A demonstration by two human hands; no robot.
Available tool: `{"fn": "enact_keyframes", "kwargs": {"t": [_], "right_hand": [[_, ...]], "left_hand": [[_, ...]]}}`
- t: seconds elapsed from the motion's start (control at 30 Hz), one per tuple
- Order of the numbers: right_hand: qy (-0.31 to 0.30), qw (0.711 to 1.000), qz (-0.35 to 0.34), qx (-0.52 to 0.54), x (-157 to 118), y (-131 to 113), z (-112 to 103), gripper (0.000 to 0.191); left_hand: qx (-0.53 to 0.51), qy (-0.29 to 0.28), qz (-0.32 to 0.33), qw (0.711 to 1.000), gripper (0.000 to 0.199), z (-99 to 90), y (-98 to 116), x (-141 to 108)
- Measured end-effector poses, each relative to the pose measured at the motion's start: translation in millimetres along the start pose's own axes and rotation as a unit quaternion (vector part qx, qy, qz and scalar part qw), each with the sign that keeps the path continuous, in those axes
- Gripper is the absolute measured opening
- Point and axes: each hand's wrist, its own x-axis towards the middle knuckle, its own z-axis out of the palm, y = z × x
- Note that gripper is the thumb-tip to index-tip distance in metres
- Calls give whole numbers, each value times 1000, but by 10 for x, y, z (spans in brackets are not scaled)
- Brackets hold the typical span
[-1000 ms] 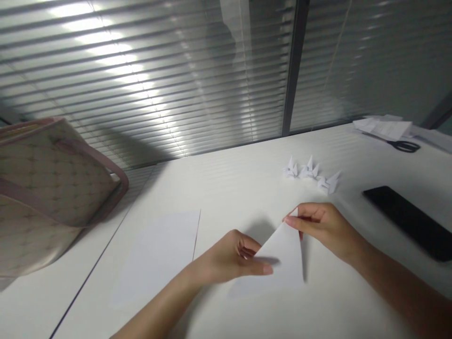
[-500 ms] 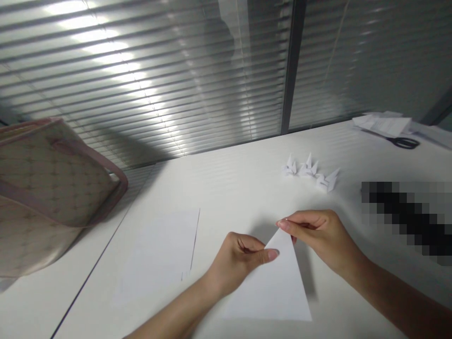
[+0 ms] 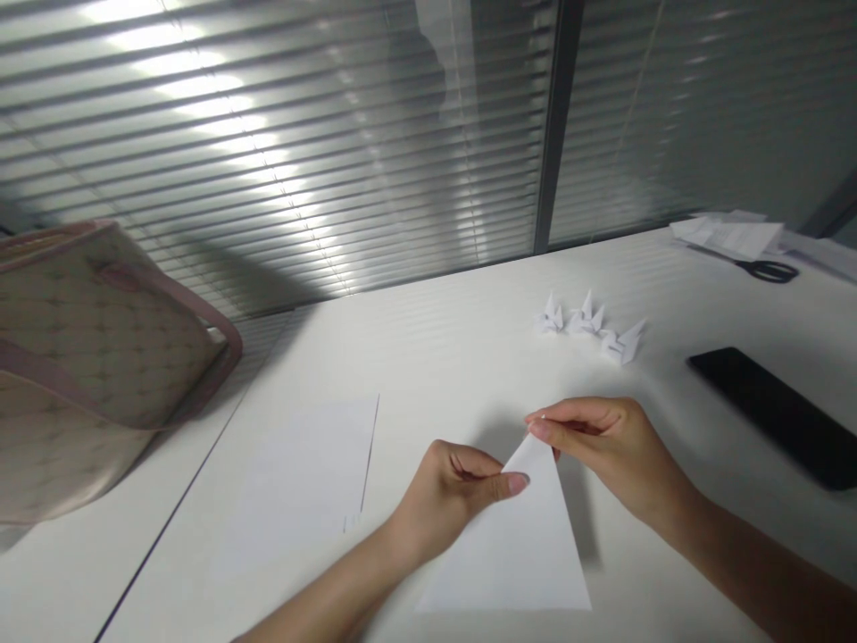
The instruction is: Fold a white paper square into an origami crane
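A white sheet of paper [image 3: 519, 554], narrowing to a point at its far end, is held between my two hands, its wide edge towards me. My left hand [image 3: 459, 496] pinches its left edge, thumb on top and fingers underneath. With thumb and forefinger my right hand [image 3: 599, 446] grips the pointed tip. Beyond them on the white table stand three folded paper cranes [image 3: 589, 326], close together in a row. To the left lies another white sheet [image 3: 301, 482], flat on the table.
A black phone [image 3: 777, 415] lies right of my right hand. Black-handled scissors [image 3: 769, 271] rest by a pile of papers [image 3: 729, 237] at the far right. A pink-trimmed bag [image 3: 100, 357] stands at the left. Window blinds [image 3: 281, 152] rise behind the table [image 3: 428, 348].
Both hands keep the same grip on the paper, almost without moving. The phone, blurred out by blocks before, shows plainly now.
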Motion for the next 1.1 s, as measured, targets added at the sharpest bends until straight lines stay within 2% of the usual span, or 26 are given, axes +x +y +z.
{"fn": "enact_keyframes", "kwargs": {"t": [0.1, 0.43, 0.6, 0.67, 0.77, 0.9, 1.1], "right_hand": [[-1, 1000, -5, -4, 23, 6, -29, 20], [34, 996, -47, -64, 25, 110, -1, 22], [27, 998, -41, -47, 107, 142, -61, 29], [15, 999, -30, -33, 145, 139, -89, 35], [-36, 999, -19, -21, 164, 109, -99, 44], [-85, 996, -23, -31, 120, 70, -64, 38], [-37, 996, -43, -69, 65, 128, -26, 39]], "left_hand": [[-3, 8, -9, 1000, 50, 5, -12, 5], [-8, 39, -27, 999, 51, 18, -36, 28], [-14, 51, -33, 998, 49, -9, -42, 27], [-19, 54, -35, 998, 48, -12, -34, 24], [-24, 59, -34, 997, 48, -12, -15, 23], [-23, 51, -33, 998, 52, -19, -8, 28], [-22, 26, -38, 999, 49, -28, -26, 36]]}}
